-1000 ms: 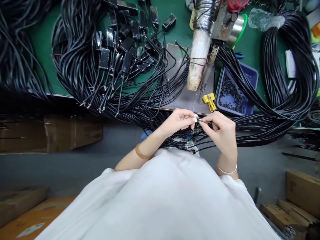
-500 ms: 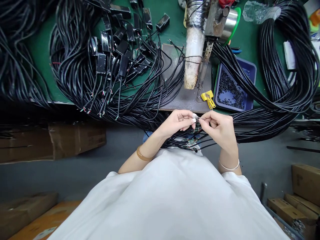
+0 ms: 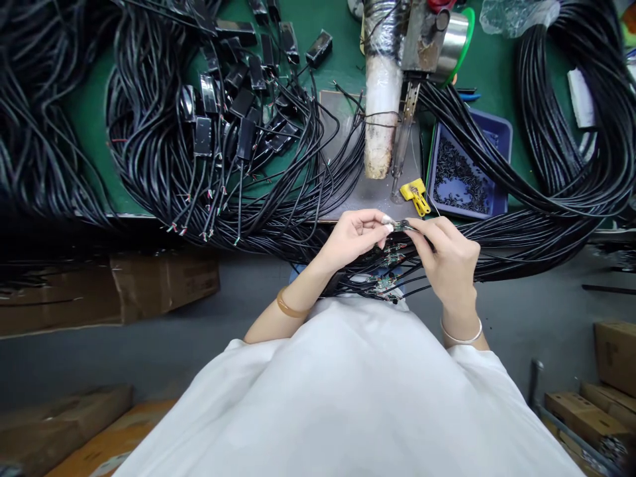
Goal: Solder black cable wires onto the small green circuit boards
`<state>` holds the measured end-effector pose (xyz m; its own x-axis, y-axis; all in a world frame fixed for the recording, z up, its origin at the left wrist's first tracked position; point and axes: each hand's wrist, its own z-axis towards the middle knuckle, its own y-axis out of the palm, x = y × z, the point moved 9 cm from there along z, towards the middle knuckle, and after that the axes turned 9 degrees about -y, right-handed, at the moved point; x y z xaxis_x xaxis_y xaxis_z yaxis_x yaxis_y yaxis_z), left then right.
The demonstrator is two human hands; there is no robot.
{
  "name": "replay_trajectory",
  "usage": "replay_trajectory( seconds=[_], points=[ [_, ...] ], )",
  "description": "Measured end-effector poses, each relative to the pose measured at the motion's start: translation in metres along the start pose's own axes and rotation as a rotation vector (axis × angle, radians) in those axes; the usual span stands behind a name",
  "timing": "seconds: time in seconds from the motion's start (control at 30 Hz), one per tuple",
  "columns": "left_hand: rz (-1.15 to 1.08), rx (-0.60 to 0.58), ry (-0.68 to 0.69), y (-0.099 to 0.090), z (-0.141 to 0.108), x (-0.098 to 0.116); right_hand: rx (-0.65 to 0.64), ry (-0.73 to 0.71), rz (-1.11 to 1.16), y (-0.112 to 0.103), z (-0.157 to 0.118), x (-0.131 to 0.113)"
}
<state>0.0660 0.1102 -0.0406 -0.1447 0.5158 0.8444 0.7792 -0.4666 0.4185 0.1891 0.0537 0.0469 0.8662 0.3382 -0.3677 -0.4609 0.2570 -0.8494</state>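
I see left hand [image 3: 358, 237] pinching one end of small board [image 3: 398, 226], held up just before mat [image 3: 370, 202]. Right hand [image 3: 444, 255] narrow, thumb and fingers pinching board's other end; finer detail too small for me. More boards [image 3: 385, 283] nearer shirt [image 3: 358, 377]. Yellow clip [image 3: 415, 197], blue tray [image 3: 504, 136] beyond right hand.

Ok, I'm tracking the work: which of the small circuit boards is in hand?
The topmost board, held between the left hand and right hand; the other boards lie lower in the picture, toward the white shirt.
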Motion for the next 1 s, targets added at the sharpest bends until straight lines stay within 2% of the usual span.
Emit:
replay_trajectory(
  seconds=[0.07,0.13,0.27,0.33,0.4,0.5,0.67,0.77,1.0],
  points=[
    [0.005,0.039,0.031,-0.004,0.005,0.005,0.087,-0.057,-0.074,-0.001,0.007,-0.003],
    [-0.021,0.061,0.026,-0.008,0.012,0.007,0.210,-0.068,-0.016,-0.007,0.011,-0.002],
    [-0.076,0.070,-0.013,-0.014,0.020,0.008,0.529,0.063,0.383,-0.032,0.004,0.017],
    [-0.090,0.058,-0.024,-0.014,0.022,0.009,0.600,0.146,0.582,-0.034,-0.004,0.025],
    [-0.099,0.052,-0.028,-0.014,0.022,0.009,0.556,0.218,0.643,-0.026,-0.009,0.027],
    [-0.088,0.060,-0.024,-0.014,0.022,0.009,0.465,0.247,0.490,-0.012,-0.012,0.024],
    [-0.044,0.106,-0.005,-0.012,0.022,0.010,0.361,0.042,0.231,0.007,0.004,0.006],
    [-0.027,0.156,0.036,-0.015,0.023,0.014,0.338,-0.003,0.223,0.013,0.013,0.006],
    [-0.015,0.194,0.099,-0.017,0.026,0.020,0.356,-0.051,0.229,0.011,0.021,0.007]
  ],
)
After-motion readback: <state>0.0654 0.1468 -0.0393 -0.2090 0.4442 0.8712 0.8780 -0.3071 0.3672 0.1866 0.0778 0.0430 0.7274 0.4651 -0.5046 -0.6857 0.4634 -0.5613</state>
